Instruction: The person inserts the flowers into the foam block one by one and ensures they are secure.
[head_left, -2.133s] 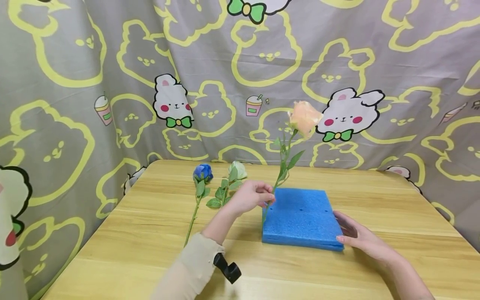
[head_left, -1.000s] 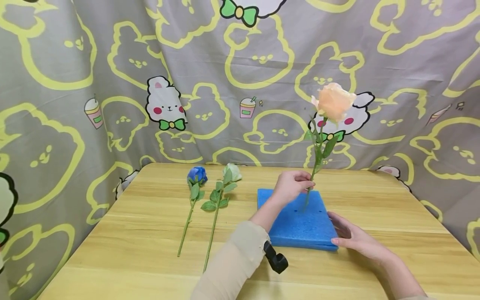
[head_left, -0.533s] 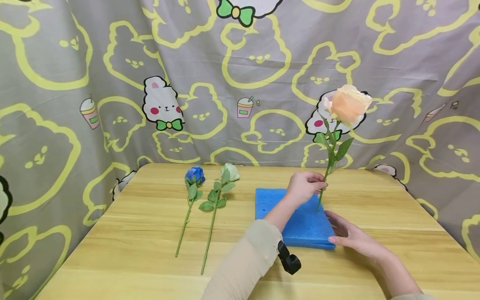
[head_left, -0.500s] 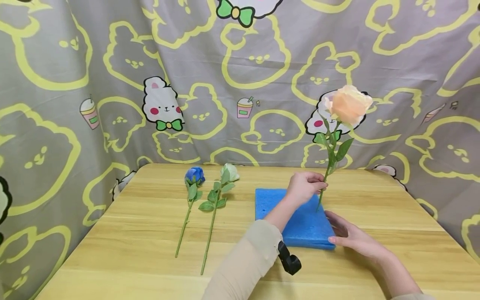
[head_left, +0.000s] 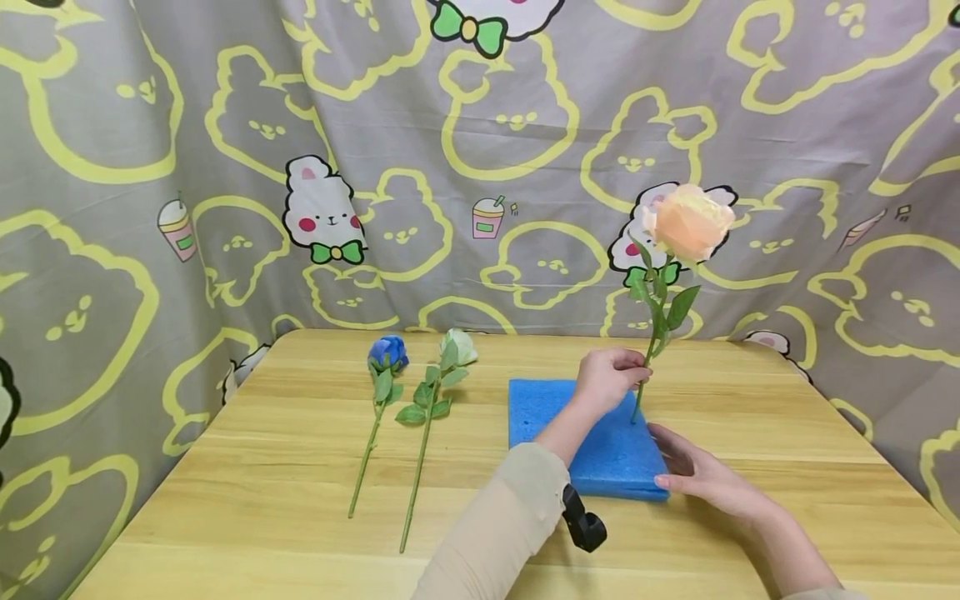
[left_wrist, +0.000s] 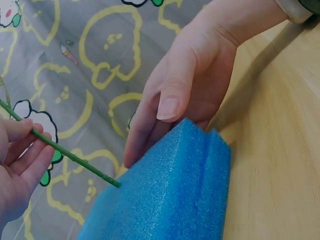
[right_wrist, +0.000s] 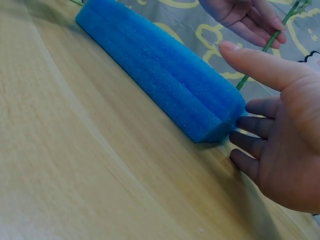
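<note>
In the head view my left hand (head_left: 606, 382) pinches the green stem of a peach rose (head_left: 690, 223) between thumb and fingers. The rose stands nearly upright, bloom at the top. Its lower stem end (left_wrist: 112, 181) meets the top of a blue foam block (head_left: 547, 408), close to the block's right edge; whether it has sunk in cannot be made out. My right hand (head_left: 716, 482) lies along the right side of the block, its fingertips (right_wrist: 245, 122) at the foam and its thumb near the front corner. Part of the block is hidden behind my left forearm.
Left of the foam, a blue rose (head_left: 387, 353) and a pale green-white rose (head_left: 458, 347) lie on the wooden table (head_left: 262, 467), stems toward me. A patterned curtain (head_left: 420, 100) hangs behind. A black strap mount (head_left: 583, 521) sticks out from my left wrist.
My left hand has carried the peach rose rightward across the foam, from its left edge to its right side, then slightly down. My right hand has stayed at the block's side.
</note>
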